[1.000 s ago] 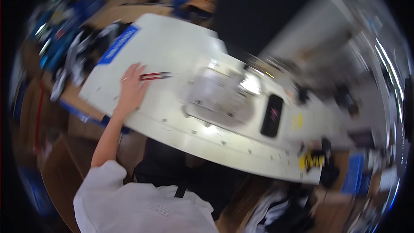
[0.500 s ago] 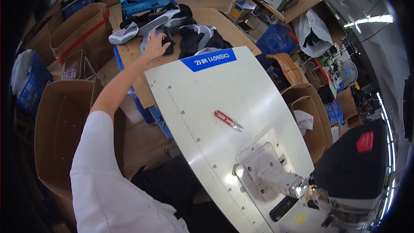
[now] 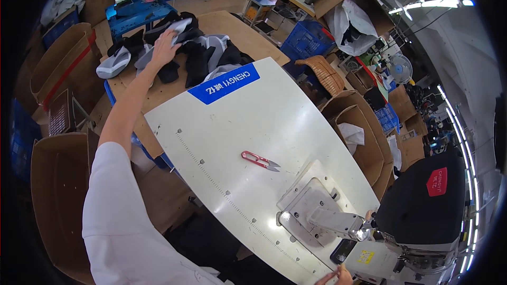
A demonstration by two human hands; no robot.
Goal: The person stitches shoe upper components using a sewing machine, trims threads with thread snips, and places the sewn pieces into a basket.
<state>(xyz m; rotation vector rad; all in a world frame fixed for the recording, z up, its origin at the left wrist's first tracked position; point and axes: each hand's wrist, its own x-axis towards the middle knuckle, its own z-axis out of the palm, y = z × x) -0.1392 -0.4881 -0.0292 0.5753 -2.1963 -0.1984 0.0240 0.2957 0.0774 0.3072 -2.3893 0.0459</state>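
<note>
My left hand [image 3: 165, 50] reaches to the pile of black and grey fabric pieces [image 3: 198, 58] at the far left. Its fingers are closed on a light grey fabric piece [image 3: 182, 25] at the top of the pile. Only some fingers of my right hand [image 3: 338, 275] show at the lower edge, beside the sewing machine [image 3: 380, 261]. They are drawn together, and what they hold, if anything, cannot be made out. Red-handled thread snips [image 3: 260, 161] lie on the white machine table [image 3: 222, 132], apart from both hands.
The pile rests on a brown board [image 3: 232, 26] past the table's far edge. Cardboard boxes stand left [image 3: 63, 195] and right [image 3: 364, 142] of the table. A blue crate [image 3: 306, 42] stands farther back. The machine's dark head [image 3: 422, 200] rises at the right.
My view has swung, shifting the scene left. My left hand has moved over the pile, its fingers closing on a grey piece. My right hand's fingers have come into view at the lower edge.
</note>
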